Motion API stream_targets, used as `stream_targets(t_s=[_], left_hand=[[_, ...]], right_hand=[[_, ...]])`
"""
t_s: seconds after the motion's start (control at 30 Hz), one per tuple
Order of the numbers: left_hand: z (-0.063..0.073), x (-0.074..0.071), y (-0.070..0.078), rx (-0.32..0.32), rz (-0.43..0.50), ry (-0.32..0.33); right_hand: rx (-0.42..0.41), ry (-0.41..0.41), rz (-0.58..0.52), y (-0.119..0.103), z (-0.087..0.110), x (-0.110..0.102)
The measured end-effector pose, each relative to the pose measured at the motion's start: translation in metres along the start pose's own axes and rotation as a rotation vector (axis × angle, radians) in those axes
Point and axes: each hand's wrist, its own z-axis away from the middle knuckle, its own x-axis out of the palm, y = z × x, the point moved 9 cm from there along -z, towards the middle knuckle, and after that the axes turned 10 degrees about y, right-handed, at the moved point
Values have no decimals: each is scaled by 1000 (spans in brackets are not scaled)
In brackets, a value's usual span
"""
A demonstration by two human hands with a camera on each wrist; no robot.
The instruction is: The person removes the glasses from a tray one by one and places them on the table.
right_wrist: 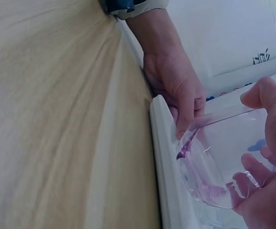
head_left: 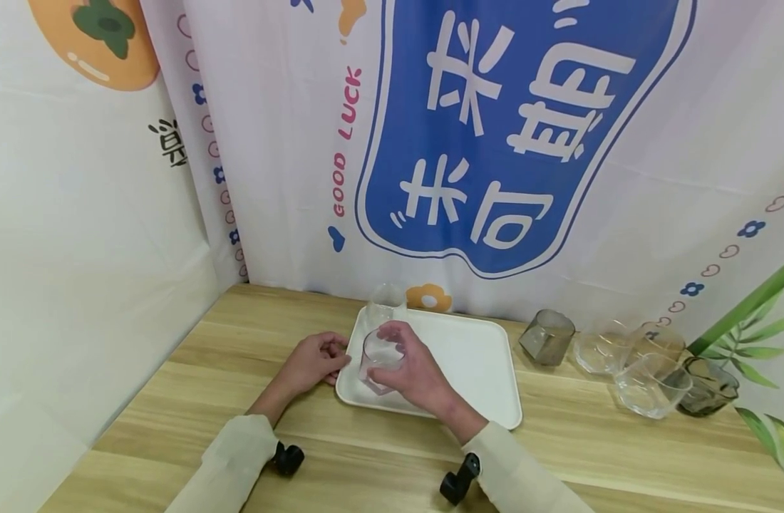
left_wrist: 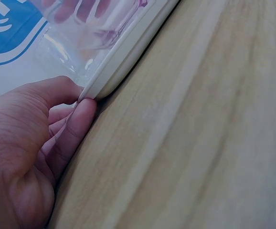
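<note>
My right hand (head_left: 419,372) grips a pink-tinted clear glass (head_left: 373,360), thumb on the near side and fingers round the far side. The glass stands upright over the left part of a white tray (head_left: 472,360). In the right wrist view, the faceted base of the pink glass (right_wrist: 207,179) shows near the tray's edge. At the tray's left side, my left hand (head_left: 313,362) pinches the rim. The left wrist view shows thumb and fingertips of the left hand (left_wrist: 42,129) meeting at that edge. Behind the pink glass, a colourless glass (head_left: 388,298) stands at the tray's back left corner.
To the right of the tray, a grey smoked glass (head_left: 549,338) stands on the wooden table (head_left: 341,456). Farther right cluster several clear, amber and dark glasses (head_left: 651,388), partly overlapping. A printed curtain (head_left: 289,142) hangs behind the table, and leaves (head_left: 760,349) show at the right.
</note>
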Motion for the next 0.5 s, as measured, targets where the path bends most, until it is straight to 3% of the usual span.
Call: stream_targets(t_s=[0.5], left_hand=[[-1, -1, -1, 0, -7, 1]], right_hand=[[10, 64, -5, 3, 4, -38]])
